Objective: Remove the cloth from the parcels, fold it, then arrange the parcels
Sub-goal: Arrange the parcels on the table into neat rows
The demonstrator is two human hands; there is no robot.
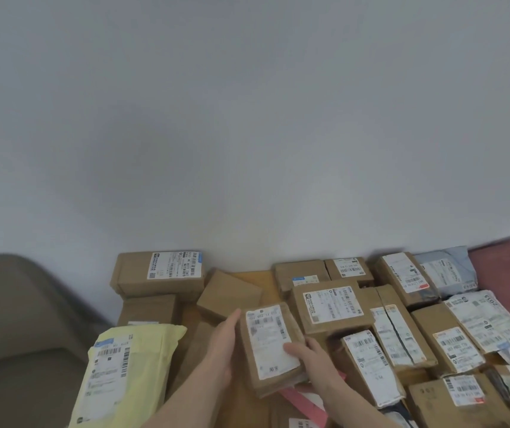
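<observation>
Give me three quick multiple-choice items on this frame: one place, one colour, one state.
1. Where is the yellow mailer?
A. left of the held box
B. far right
C. against the wall

2. What colour is the cushion at far right?
A. green
B. dusty pink
C. black

3. How is the held box handled?
A. lying untouched
B. one hand only
C. both hands on it

Answers: 1 A, it lies left of the left hand. 2 B, pink beside the grey mailer. 3 C, the left hand is against its side and the right hand on its label.
</observation>
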